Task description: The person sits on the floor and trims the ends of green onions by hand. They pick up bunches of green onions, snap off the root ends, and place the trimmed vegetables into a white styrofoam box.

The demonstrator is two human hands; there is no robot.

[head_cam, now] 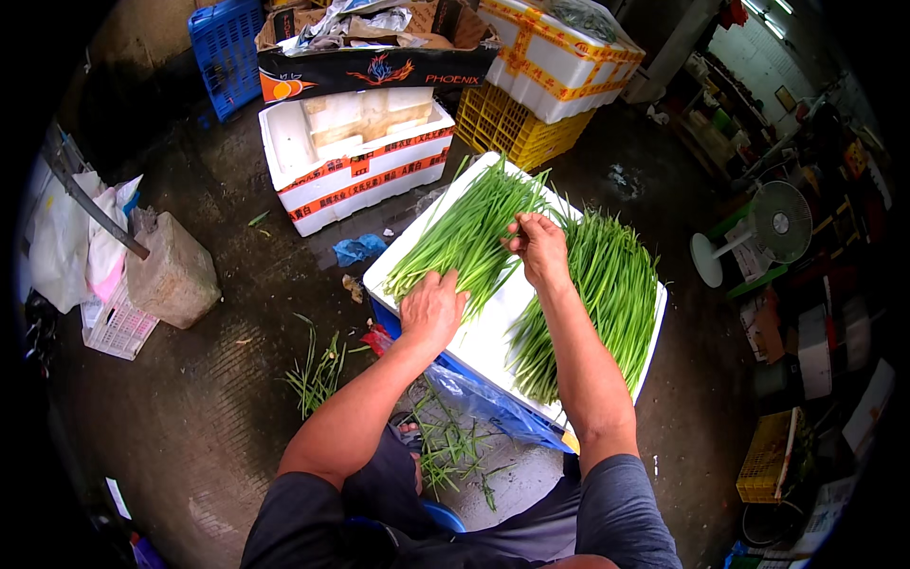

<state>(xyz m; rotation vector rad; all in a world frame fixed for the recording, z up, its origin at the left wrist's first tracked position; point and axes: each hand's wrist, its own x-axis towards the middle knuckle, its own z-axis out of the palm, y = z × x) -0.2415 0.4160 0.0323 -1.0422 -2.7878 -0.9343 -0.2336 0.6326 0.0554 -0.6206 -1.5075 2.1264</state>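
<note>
In front of me, a white foam board [489,355] carries two piles of long green garlic chives. My left hand [432,313] lies at the lower right of the left chive pile [473,231], its fingertips touching the pale stems. Whether it grips any of them is hidden. Raised over that pile's right side is my right hand [542,245], with thumb and fingers curled close together. Any thin blade between them is too small to make out. The right chive pile [604,299] lies beyond my right forearm, which covers part of it.
Chive scraps [451,448] litter the floor by my foot. A clear plastic bag [483,395] hangs at the board's near edge. Past the board stand a foam box [370,178] and a yellow crate [519,128]. A concrete block [173,270] is left, a fan [778,220] right.
</note>
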